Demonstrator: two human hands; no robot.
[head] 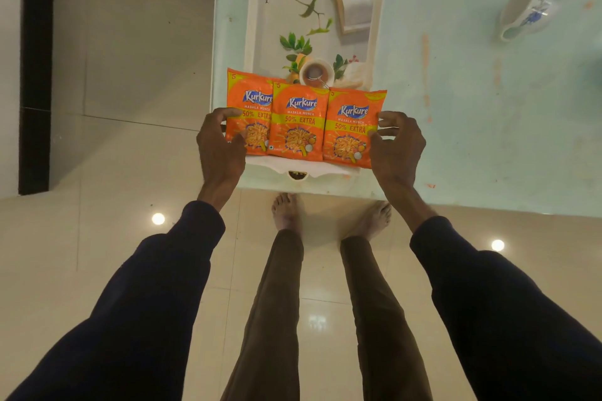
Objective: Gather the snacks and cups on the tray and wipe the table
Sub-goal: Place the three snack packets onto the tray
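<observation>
The left hand (221, 143) and right hand (397, 145) pinched the outer edges of three orange foil snack packets (298, 122) at the white plastic tray's (257, 10) near edge; light, slippery, probably best held by the seams.

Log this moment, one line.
left hand grips left packet; right hand grips right packet; middle packet, cup on tray; tipped cup on table

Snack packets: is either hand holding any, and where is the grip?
The left hand pinches the left packet at its left edge; the right hand pinches the right packet at its right edge. No hand holds the middle packet.
</observation>
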